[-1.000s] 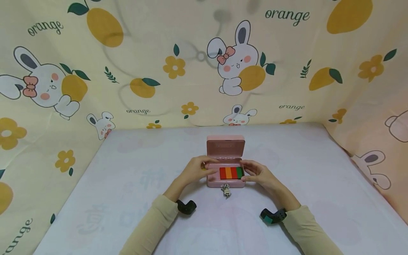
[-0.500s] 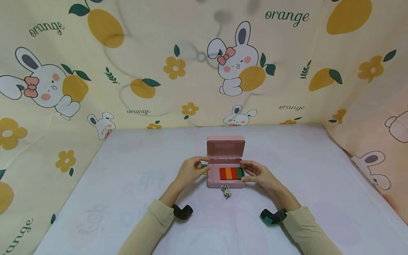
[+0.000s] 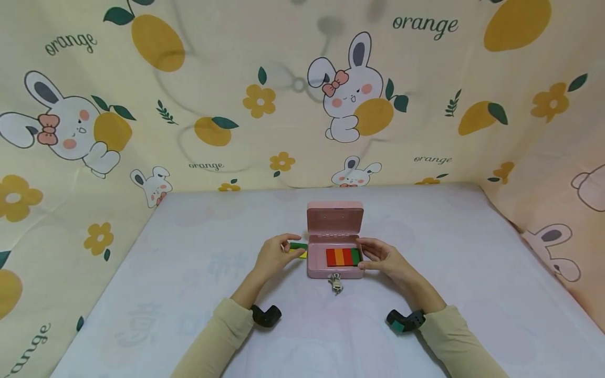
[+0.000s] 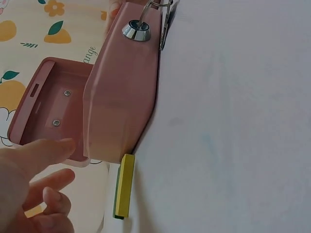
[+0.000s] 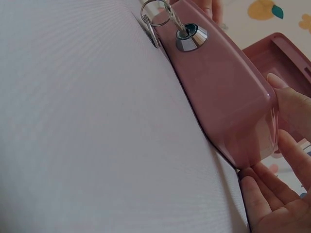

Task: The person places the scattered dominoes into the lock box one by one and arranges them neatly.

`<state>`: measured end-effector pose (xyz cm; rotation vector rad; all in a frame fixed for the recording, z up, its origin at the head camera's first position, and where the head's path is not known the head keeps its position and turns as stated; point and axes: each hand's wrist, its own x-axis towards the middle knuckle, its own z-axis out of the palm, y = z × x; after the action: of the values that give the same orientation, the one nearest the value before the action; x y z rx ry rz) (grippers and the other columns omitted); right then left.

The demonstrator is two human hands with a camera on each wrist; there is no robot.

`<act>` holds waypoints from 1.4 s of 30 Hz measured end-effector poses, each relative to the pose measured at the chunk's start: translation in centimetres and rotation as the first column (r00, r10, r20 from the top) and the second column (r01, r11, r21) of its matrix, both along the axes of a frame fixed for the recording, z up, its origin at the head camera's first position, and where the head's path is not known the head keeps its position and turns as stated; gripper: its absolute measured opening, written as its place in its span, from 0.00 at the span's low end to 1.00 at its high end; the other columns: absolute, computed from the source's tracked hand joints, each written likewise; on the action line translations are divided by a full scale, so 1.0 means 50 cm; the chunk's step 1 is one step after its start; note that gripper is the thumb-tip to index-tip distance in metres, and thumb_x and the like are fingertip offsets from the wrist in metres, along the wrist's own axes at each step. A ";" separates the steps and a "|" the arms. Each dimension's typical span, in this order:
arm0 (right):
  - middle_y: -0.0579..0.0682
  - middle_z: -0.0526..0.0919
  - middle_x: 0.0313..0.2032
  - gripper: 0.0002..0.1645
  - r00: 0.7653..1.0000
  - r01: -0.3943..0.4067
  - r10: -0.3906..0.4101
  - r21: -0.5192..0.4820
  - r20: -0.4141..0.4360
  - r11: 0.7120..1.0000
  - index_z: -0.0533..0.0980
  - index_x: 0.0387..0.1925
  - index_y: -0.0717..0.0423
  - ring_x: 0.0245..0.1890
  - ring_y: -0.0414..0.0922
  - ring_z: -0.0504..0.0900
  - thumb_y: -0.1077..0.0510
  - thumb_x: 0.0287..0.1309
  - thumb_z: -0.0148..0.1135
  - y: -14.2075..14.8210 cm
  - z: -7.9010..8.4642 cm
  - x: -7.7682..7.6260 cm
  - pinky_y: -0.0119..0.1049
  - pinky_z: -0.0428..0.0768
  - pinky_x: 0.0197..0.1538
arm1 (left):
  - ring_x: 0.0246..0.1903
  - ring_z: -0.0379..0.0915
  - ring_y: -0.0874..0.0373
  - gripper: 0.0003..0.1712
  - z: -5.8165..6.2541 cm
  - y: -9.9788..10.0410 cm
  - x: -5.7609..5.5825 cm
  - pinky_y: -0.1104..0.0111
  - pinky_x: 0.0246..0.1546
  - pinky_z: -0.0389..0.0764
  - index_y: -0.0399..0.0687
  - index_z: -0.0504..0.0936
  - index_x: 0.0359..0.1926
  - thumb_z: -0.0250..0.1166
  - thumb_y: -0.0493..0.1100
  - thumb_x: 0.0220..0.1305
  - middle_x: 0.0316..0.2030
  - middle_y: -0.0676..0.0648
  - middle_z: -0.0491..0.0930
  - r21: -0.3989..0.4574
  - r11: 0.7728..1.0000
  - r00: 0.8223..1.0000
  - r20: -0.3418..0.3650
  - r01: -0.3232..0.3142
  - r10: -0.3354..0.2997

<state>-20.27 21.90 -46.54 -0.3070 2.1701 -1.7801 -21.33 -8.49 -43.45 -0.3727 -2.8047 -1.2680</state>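
A pink metal cash box (image 3: 323,273) stands on the table, lid raised, keys (image 3: 336,284) hanging from its front lock. Inside, at the right, lie several red, orange and green blocks (image 3: 339,257) side by side. Just outside the box's left wall are a green block (image 3: 296,245) and a yellow block (image 3: 119,202), side by side on the table. My left hand (image 3: 274,258) hovers beside these two, thumb and forefinger apart, holding nothing. My right hand (image 3: 385,261) holds the box's right end, thumb at the front corner and fingers along the side wall.
The raised lid (image 3: 334,219) leans back behind the box. A pale cloth covers the table (image 3: 198,273). A patterned curtain (image 3: 283,105) hangs along the back and both sides. Each wrist wears a black camera (image 3: 267,316).
My left hand has moved out of the box, leftward past its left wall, uncovering the green and yellow blocks beside it. The right hand and box have stayed put.
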 end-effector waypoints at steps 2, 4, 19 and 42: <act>0.65 0.57 0.72 0.45 1.000 0.002 -0.002 0.005 0.002 1.000 0.59 0.69 0.62 0.73 0.63 0.56 0.58 0.54 0.69 0.000 0.000 0.000 0.37 0.65 0.65 | 0.21 0.57 0.63 0.19 -0.003 -0.002 -0.001 0.75 0.23 0.57 0.43 0.84 0.48 0.71 0.45 0.55 0.20 0.53 0.65 -0.005 1.000 1.000 0.014 -0.006 0.006; 0.65 0.57 0.72 0.44 1.000 0.004 -0.004 0.009 0.004 1.000 0.59 0.69 0.62 0.73 0.63 0.56 0.59 0.54 0.68 0.000 0.000 0.001 0.38 0.64 0.65 | 0.22 0.58 0.63 0.20 -0.005 -0.004 -0.003 0.75 0.23 0.58 0.43 0.84 0.48 0.71 0.45 0.55 0.20 0.52 0.67 -0.012 1.000 0.999 0.035 -0.008 0.008; 0.65 0.58 0.72 0.42 1.000 0.005 -0.005 0.038 -0.008 0.999 0.59 0.69 0.62 0.73 0.62 0.57 0.59 0.56 0.67 -0.003 0.003 0.002 0.38 0.65 0.64 | 0.22 0.58 0.61 0.24 -0.018 -0.016 -0.033 0.73 0.24 0.57 0.45 0.83 0.52 0.72 0.46 0.53 0.20 0.53 0.65 -0.083 0.996 0.982 0.187 -0.019 0.034; 0.66 0.57 0.71 0.43 1.000 0.003 -0.003 0.007 0.004 1.000 0.59 0.69 0.63 0.73 0.63 0.56 0.59 0.55 0.68 -0.002 0.003 -0.001 0.36 0.65 0.64 | 0.28 0.62 0.59 0.17 -0.023 -0.060 -0.049 0.72 0.30 0.60 0.42 0.86 0.37 0.76 0.47 0.49 0.23 0.53 0.66 -0.133 0.981 0.956 0.242 -0.138 0.167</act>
<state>-20.33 21.80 -46.40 -0.2988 2.1744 -1.7727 -23.80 -11.49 -44.61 0.0067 -3.0529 -1.2023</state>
